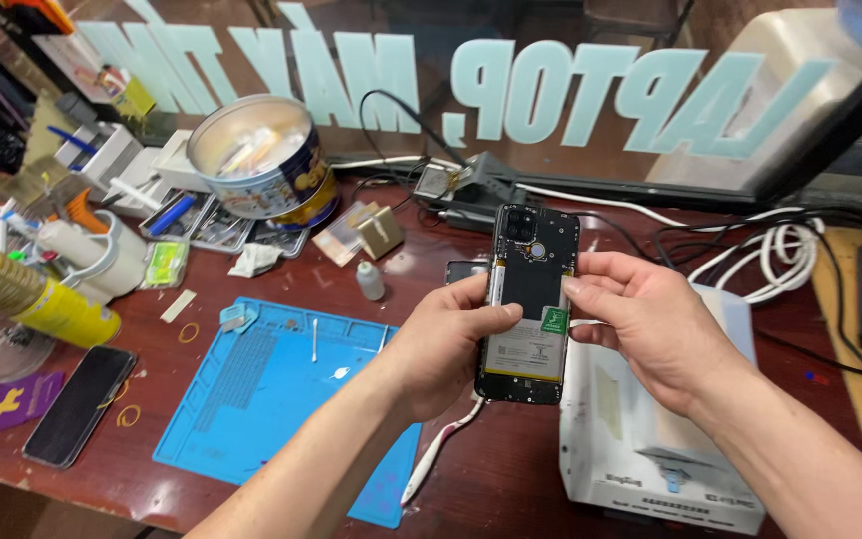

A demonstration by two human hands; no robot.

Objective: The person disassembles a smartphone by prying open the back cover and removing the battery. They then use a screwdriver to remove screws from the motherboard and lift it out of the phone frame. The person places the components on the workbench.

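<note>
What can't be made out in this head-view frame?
- Opened phone: its front face points away; the left hand and right hand cover its side edges.
- White box: mostly behind the right hand.
- Round tin: contents too blurred.

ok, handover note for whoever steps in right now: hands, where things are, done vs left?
Left hand: grips the opened phone by its left edge, thumb across the battery.
Right hand: holds the right edge, fingertips on the frame.
Phone: held upright in the air above the red table, between the blue work mat and the white box. A second, dark phone lies flat at the table's left.
Done: back cover is off, battery and board exposed.
Left: battery is in place; phone remains open.
</note>
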